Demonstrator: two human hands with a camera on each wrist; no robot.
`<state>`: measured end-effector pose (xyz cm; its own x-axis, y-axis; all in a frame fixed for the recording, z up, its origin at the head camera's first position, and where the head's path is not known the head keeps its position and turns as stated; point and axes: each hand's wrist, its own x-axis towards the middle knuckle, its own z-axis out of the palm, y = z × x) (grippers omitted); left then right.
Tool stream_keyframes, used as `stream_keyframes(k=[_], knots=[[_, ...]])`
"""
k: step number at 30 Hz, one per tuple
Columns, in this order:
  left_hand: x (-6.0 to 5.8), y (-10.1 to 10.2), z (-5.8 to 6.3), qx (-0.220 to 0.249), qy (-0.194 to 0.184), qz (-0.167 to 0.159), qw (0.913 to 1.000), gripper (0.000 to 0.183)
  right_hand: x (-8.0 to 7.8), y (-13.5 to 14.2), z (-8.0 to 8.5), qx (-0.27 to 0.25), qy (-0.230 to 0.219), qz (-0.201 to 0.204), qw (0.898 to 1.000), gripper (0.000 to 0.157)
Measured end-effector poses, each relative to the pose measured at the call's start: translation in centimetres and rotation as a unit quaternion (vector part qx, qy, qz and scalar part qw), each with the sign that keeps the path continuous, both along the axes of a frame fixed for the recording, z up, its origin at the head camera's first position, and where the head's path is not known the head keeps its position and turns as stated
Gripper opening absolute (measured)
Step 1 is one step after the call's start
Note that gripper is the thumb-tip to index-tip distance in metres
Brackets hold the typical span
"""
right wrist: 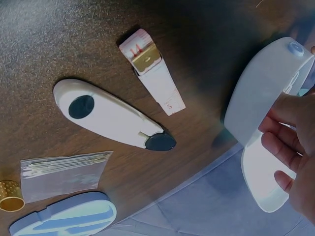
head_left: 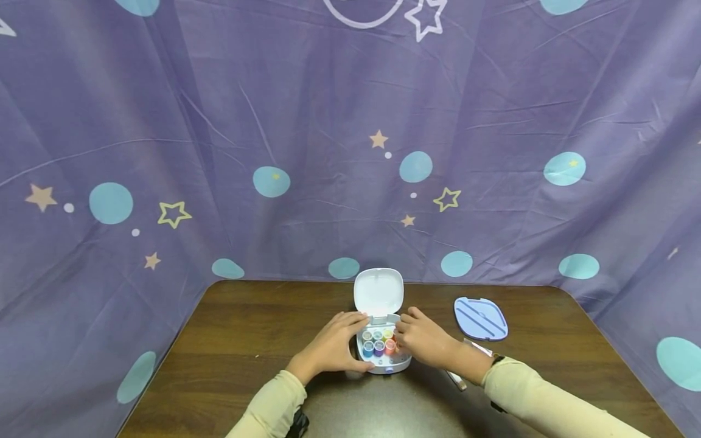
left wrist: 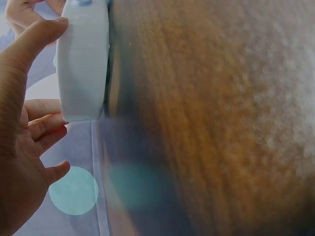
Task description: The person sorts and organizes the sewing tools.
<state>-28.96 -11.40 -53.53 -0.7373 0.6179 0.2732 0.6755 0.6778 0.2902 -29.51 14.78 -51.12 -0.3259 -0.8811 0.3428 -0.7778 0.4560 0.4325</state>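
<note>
A white sewing box (head_left: 397, 367) stands on the table with its lid (head_left: 378, 292) raised at the back. Several coloured thread spools (head_left: 379, 348) sit upright in rows inside it. My left hand (head_left: 330, 345) grips the box's left side, thumb at the front wall and fingers toward the hinge, as the left wrist view also shows. At the box's right side, my right hand (head_left: 426, 338) reaches in with bent fingers, beside a red-orange spool. Its thumb and index fingertips are hidden behind the box wall in the right wrist view, so whether they pinch anything is unclear.
Right of the box lie a blue slotted tray (head_left: 482, 319), a folded tape measure (right wrist: 160, 81), a white tool with a black button (right wrist: 110, 115), a plastic bag of needles or pins (right wrist: 66, 174) and a gold thimble (right wrist: 11, 195). A purple curtain (head_left: 306, 237) hangs behind the table.
</note>
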Motion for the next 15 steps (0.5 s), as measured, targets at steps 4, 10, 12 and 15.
stream_keyframes(k=[4,10,12,15], knots=[[0.06,0.01,0.02,0.001,-0.009,0.002,1.0000,0.094,-0.04,-0.01,-0.26,-0.001,0.008,0.003,1.000,0.016],[-0.04,-0.09,-0.01,0.005,-0.015,0.000,0.9999,0.094,0.01,-0.05,-0.37,-0.009,0.021,0.007,1.000,0.017],[-0.03,-0.10,0.09,0.006,-0.017,-0.001,0.9998,0.094,0.01,-0.07,-0.29,-0.008,0.018,0.005,1.000,0.018],[-0.02,-0.04,0.27,0.008,-0.017,-0.003,0.9998,0.094,0.01,-0.07,-0.19,-0.001,0.013,-0.003,1.000,0.019]])
